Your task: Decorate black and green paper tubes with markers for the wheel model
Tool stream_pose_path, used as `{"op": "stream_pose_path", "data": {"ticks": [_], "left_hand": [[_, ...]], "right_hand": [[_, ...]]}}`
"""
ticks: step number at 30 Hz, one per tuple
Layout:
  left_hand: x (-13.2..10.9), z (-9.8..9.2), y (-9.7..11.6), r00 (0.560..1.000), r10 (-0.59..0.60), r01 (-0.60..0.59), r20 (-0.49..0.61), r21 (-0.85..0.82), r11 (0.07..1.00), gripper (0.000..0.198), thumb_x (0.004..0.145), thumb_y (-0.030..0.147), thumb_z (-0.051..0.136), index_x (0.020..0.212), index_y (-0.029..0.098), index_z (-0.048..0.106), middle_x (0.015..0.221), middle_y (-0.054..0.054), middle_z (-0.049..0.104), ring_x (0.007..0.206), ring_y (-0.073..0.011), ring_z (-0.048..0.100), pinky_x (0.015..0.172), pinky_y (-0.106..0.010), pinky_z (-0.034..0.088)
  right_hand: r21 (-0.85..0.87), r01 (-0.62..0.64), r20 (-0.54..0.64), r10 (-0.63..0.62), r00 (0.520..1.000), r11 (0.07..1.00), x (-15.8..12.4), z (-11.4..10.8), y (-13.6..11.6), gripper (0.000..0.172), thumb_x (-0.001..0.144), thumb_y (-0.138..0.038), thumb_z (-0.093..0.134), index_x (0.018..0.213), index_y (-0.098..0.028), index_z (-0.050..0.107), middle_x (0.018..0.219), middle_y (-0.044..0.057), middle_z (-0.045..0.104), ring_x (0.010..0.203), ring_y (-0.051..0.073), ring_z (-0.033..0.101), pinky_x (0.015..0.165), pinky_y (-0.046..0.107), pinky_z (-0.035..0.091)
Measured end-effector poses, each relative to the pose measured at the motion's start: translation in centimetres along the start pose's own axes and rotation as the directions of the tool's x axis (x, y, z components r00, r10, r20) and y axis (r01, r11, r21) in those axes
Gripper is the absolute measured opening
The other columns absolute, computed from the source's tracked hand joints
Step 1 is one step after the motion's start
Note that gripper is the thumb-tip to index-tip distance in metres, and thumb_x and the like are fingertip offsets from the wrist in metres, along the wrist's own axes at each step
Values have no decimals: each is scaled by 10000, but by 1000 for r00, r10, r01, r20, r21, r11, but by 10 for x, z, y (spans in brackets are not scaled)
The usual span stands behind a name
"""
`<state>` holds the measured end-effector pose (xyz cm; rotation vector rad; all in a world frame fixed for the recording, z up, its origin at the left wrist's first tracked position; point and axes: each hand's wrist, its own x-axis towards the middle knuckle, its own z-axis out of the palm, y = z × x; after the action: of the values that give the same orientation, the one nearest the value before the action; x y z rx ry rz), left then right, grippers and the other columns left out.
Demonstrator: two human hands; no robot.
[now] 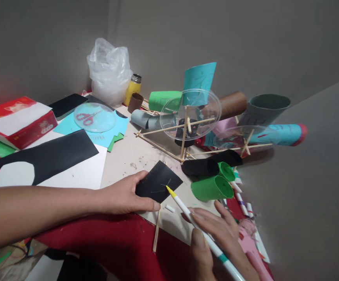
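My left hand point(140, 195) grips a piece of black paper point(157, 181) by its left side, thumb along the near edge and the other fingers partly hidden. Faint strokes show on the paper. A white marker point(198, 226) with a green band lies between the thumb and fingers of my right hand point(216, 234), its yellow tip at the paper's surface. Below the paper, a wooden stick point(157, 230) pokes over the table edge beside a small white cap-like piece point(170, 208). Just beyond my right hand are a green paper tube point(210, 188) and a black paper tube point(200, 167).
A stick frame with clear plastic discs point(190, 113) and several coloured tubes stands at the back right. Scissors point(87, 116) show at a clear lid on blue paper. At left are a red box point(17, 121) and a black strip point(66, 154); a plastic bag point(109, 74) stands behind.
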<state>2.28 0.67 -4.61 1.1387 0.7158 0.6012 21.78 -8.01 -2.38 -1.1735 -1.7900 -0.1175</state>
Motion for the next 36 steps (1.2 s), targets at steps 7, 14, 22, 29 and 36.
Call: {"op": "stream_pose_path", "data": {"ticks": [7,14,22,29,36], "left_hand": [[0,0,2,1000,-18,18,-3,33,999,522,735,342,794,1177,171,576,1005,-30,662,880,-202,614,771,-300,475],[0,-1,-2,1000,-3,3,12,6,1000,538,748,344,796,1206,166,576,1042,-47,661,929,-217,623,795,-310,479],[1,-3,-5,999,29,-29,18,21,999,556,768,378,804,1234,177,577,1126,-71,685,1006,-246,642,864,-342,496],[0,-2,-1,1000,8,-8,4,29,1000,538,753,377,800,1203,176,585,1073,-55,690,965,-235,647,818,-320,496],[0,-2,0,1000,4,-4,4,39,999,553,753,352,795,1226,168,575,1124,-66,690,1006,-248,639,868,-340,489]], "right_hand": [[19,-34,-25,34,999,999,2,-1,-2,209,911,-60,599,1038,-194,698,919,21,737,831,211,739,1048,573,479],[7,-13,-65,13,998,1000,5,0,-2,225,871,-26,617,1001,-187,705,892,8,727,791,198,733,1028,544,504],[-1,-52,-97,52,994,999,7,0,-6,189,875,-48,628,969,-190,708,850,10,723,772,201,720,1027,568,495],[-9,-44,-106,43,993,999,6,0,-6,169,887,-71,630,967,-196,711,837,5,725,763,202,720,1034,554,491],[29,-41,-75,43,996,999,5,-1,-5,200,879,-38,618,984,-183,708,864,13,723,777,201,725,1040,562,486]]}}
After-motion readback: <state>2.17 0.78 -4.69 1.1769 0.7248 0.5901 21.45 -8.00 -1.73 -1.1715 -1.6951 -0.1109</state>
